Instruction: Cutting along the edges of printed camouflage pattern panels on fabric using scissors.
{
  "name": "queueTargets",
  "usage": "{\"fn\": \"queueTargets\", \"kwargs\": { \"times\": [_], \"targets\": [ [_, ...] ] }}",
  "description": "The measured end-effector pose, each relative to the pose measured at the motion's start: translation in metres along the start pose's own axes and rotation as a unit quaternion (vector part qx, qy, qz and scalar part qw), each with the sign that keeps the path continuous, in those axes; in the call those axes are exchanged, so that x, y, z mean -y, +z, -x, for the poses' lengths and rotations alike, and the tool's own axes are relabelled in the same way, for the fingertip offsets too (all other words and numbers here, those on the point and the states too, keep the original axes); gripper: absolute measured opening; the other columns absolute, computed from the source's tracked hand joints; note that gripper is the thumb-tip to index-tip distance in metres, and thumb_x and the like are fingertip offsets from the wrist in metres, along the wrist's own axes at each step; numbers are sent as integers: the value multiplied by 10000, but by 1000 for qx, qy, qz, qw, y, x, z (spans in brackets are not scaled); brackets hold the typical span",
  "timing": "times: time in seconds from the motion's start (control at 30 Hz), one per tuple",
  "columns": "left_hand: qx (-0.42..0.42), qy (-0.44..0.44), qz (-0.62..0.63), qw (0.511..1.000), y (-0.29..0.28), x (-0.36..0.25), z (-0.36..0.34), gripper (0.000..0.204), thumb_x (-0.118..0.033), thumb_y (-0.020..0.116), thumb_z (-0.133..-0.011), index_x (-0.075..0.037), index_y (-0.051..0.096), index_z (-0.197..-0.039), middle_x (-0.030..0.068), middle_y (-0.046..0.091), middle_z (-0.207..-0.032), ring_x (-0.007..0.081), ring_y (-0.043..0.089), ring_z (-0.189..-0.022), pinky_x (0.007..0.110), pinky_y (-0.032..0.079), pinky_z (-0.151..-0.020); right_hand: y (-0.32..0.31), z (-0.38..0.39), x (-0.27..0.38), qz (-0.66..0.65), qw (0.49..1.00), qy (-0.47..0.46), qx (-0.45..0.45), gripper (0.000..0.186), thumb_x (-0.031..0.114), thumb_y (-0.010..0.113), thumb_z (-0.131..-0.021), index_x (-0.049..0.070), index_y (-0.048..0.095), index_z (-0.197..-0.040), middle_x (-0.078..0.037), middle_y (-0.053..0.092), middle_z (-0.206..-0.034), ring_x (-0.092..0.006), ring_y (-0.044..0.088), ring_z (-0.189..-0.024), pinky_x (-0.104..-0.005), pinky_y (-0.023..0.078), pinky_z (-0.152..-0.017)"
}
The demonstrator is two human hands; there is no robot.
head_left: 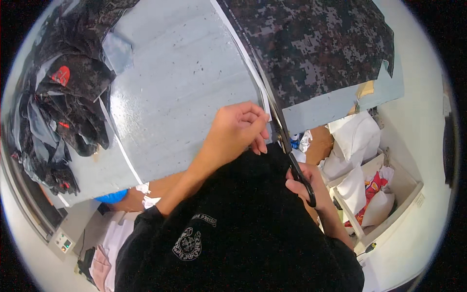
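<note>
Speckled grey counter. Got flat camo cloth ahead-right of the left fingers, plus heaped dark fabric well left of them.

The count records one left hand, one right hand, one pair of scissors, one camouflage panel, one grey worktop, one fabric heap and one crate.

Smooth, shiny metal scissor blades, smooth black handle, matt camouflage cloth, glossy grey tabletop.
</note>
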State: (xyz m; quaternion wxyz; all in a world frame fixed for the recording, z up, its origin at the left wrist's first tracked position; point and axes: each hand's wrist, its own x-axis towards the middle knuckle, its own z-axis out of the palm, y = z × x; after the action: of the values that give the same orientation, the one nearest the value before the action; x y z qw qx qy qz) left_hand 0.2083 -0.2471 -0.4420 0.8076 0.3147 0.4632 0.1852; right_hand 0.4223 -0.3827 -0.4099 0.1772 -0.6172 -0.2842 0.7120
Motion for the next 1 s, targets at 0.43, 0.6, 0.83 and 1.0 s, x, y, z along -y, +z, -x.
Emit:
{"fn": "queueTargets", "kwargs": {
  "times": [0.43, 0.6, 0.83, 1.0],
  "targets": [
    [26, 7, 13, 1000, -23, -13, -8, 171, -121, 583, -993, 47, 591, -968, 94, 650, -749, 151, 654, -566, 251, 514, -479, 10, -17, 44, 29, 999, 6, -15, 345, 362, 747, -855, 71, 574, -786, 68, 460, -639, -45, 419, -589, -225, 300, -531],
    [41, 19, 40, 998, -29, -19, -8, 147, -101, 571, -997, 42, 592, -972, 94, 652, -753, 151, 652, -569, 253, 516, -486, 6, -42, 69, 13, 1000, -3, 25, 402, 428, 712, -858, 49, 582, -826, 24, 513, -647, -68, 482, -586, -219, 347, -542],
    [67, -3, 65, 996, -40, -27, -7, 141, -95, 569, -999, 44, 586, -988, 92, 650, -760, 145, 653, -590, 253, 522, -505, 20, -61, 110, 27, 997, 75, -4, 397, 417, 716, -854, 47, 579, -804, -3, 560, -639, -86, 533, -583, -225, 379, -539],
    [81, -44, 68, 993, -52, -35, -9, 136, -86, 561, -1000, 48, 580, -996, 92, 648, -772, 143, 652, -600, 254, 525, -514, 33, -68, 128, 47, 991, 127, -22, 375, 392, 708, -863, 44, 584, -798, -8, 572, -637, -89, 534, -577, -229, 375, -529]
  ]
}}
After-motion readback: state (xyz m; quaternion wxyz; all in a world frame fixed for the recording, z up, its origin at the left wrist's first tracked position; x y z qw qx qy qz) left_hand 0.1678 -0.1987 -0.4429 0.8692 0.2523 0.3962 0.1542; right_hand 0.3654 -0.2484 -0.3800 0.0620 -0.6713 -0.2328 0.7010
